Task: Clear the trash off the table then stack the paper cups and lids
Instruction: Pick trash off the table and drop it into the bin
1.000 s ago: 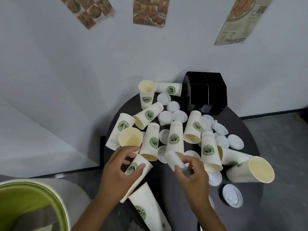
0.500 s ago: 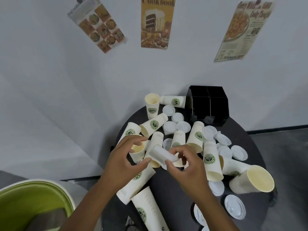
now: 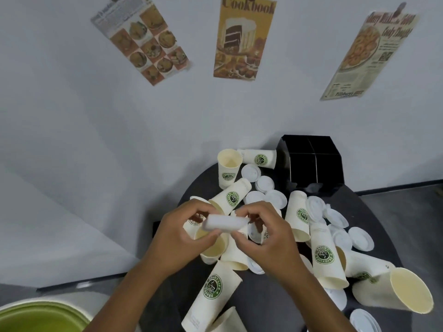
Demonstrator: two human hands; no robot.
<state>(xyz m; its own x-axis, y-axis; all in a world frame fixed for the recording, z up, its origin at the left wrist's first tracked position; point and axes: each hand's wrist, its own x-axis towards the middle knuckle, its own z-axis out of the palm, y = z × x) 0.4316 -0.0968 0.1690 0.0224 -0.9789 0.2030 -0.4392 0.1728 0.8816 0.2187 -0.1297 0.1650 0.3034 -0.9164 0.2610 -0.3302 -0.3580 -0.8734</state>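
I judge this as the trash step: my left hand (image 3: 178,238) and right hand (image 3: 263,236) both pinch a white crumpled piece (image 3: 224,222) above the cups (image 3: 323,257) on the surface (image 3: 374,219), and next it must go to the green bin (image 3: 40,317) at near left.

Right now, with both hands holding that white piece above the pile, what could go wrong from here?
1. The left hand and right hand pinch the white piece directly over an open paper cup; if it slips, it may drop inside.
2. The forearms hang just above the lying cups at the near table edge, so a sweep toward the green bin could roll them off.
3. The loose lids could be scattered.
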